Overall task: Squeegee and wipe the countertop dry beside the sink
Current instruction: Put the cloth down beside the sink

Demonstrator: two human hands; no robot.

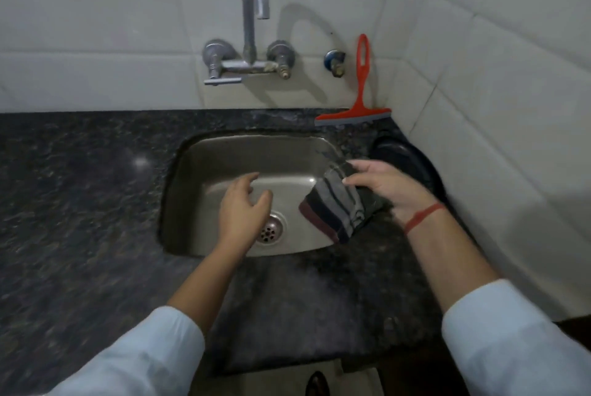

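Note:
A striped grey and dark cloth (pixel 339 207) hangs over the right rim of the steel sink (pixel 224 155), with my right hand (pixel 390 191) closed on its upper part. Over the basin, just above the drain, my left hand (pixel 243 207) hovers with its fingers apart and nothing in it. A red squeegee (pixel 359 98) leans upright against the tiled wall behind the sink's right corner, its blade resting on the dark speckled countertop (pixel 80 203). Neither hand touches the squeegee.
A chrome wall tap (pixel 252 11) with two knobs arches over the sink. A small blue-ringed valve (pixel 334 61) sits to its right. A dark round dish (pixel 409 165) lies on the counter at the right wall. White tiled walls close the back and right.

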